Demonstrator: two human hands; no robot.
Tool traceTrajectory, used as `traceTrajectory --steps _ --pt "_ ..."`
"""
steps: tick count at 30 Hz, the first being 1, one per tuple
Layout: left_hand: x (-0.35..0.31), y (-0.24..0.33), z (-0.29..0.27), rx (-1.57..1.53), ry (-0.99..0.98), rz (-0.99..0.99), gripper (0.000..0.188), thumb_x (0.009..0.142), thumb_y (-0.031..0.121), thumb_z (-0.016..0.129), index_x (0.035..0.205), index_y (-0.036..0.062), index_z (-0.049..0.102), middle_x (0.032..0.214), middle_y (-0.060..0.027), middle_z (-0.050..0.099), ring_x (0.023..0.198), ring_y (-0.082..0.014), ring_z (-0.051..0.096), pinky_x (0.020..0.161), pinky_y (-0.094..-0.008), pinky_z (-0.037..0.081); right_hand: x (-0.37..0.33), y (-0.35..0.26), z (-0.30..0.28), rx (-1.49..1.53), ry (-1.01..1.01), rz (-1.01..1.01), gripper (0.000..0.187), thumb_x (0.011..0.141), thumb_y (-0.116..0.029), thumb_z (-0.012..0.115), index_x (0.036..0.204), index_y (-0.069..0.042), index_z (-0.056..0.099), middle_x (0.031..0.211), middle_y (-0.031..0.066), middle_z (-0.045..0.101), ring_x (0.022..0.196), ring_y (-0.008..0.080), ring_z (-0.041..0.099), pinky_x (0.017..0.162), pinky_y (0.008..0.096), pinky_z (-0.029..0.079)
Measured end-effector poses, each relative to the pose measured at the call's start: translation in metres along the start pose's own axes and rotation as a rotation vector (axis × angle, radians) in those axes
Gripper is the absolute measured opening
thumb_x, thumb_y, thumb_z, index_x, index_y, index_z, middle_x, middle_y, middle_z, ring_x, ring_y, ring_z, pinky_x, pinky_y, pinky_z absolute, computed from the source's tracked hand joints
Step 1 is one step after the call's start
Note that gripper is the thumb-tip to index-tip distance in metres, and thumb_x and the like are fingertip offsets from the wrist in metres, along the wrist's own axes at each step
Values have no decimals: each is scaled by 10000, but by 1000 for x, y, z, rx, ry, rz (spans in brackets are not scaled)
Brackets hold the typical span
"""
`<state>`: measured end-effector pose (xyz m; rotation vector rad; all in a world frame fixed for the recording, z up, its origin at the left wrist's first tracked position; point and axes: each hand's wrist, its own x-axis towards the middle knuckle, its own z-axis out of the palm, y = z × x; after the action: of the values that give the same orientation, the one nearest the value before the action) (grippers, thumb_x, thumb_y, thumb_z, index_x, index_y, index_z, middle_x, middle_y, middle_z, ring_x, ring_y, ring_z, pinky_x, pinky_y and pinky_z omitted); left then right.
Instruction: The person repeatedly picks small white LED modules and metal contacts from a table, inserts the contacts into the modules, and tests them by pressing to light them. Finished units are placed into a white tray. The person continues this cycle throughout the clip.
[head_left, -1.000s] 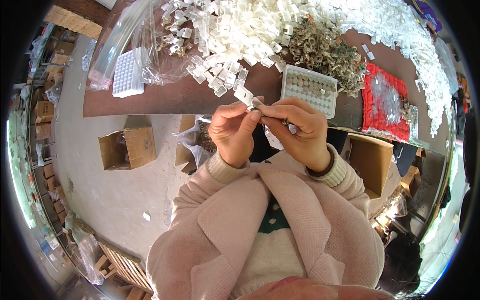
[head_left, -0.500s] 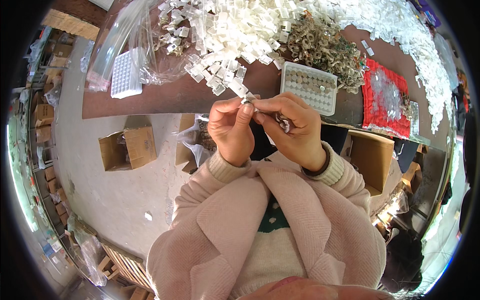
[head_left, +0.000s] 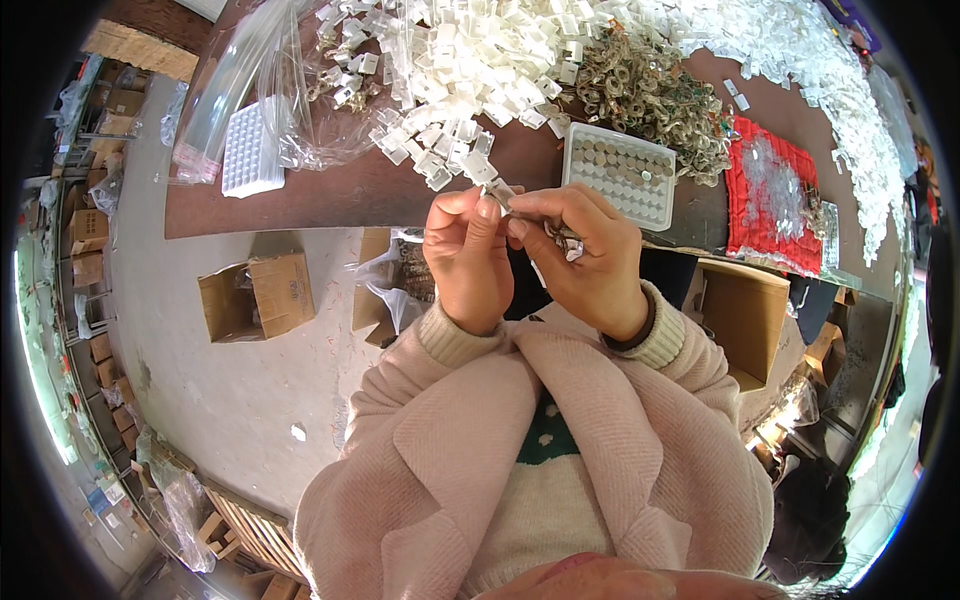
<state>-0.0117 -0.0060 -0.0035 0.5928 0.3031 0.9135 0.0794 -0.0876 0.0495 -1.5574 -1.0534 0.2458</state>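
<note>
Just beyond the table's near edge, both my hands meet at a small white plastic casing (head_left: 498,192). My left hand (head_left: 468,262) pinches it between thumb and fingers. My right hand (head_left: 592,255) grips its other side with thumb and forefinger, and several small shiny metal pieces (head_left: 570,244) sit in its curled fingers. What lies between the fingertips is partly hidden. Ahead of my hands are loose white casings (head_left: 436,152), joined to a big heap of the same kind (head_left: 490,65). A white tray (head_left: 655,216) of small round discs lies just right of them.
Brownish metal clips (head_left: 650,95) are heaped behind the tray. Rightward lies a red cloth (head_left: 745,205) with clear bits on it. A white dimpled tray (head_left: 250,150) and clear plastic bags (head_left: 290,60) are on the left. Cardboard boxes (head_left: 280,290) stand on the floor below the table edge.
My left hand has shifted slightly right, and the casing between my fingertips has turned a little. The metal pieces in my right hand have moved slightly.
</note>
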Motion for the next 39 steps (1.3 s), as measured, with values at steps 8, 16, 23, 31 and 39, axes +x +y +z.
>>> traceTrajectory --steps 8,16,23,31,39 --pt "0 1 1 -28 40 -93 82 994 112 631 1046 61 592 888 -70 692 757 -129 649 664 -265 519 0 -1 2 18 37 16 249 816 40 714 1049 -48 705 913 113 680 796 245 685 676 311 545" --pt "3 3 -2 65 -36 -48 142 991 65 621 1130 39 600 949 -109 710 741 -165 660 678 -286 538 0 11 0 -223 39 -199 228 785 35 722 998 -39 695 965 102 671 820 276 649 712 360 520" --pt "-2 11 8 657 -40 99 190 1010 -1 549 1192 -53 572 930 -98 707 753 -130 655 676 -246 544 5 24 -1 -384 34 -421 279 718 20 724 983 -36 658 1010 89 670 808 280 625 729 380 503" --pt "-3 10 10 1095 -60 229 233 1027 4 506 1243 -74 544 953 -98 697 768 -104 643 686 -232 532 3 28 2 -439 33 -453 289 724 5 714 1002 -27 645 1026 90 652 816 285 617 745 391 505" --pt "2 6 8 1296 -149 449 262 1027 0 468 1280 -55 508 941 -169 675 769 -187 662 697 -294 532 0 28 6 -510 28 -501 324 723 -54 701 1035 -8 629 1039 120 631 838 289 620 800 403 514"
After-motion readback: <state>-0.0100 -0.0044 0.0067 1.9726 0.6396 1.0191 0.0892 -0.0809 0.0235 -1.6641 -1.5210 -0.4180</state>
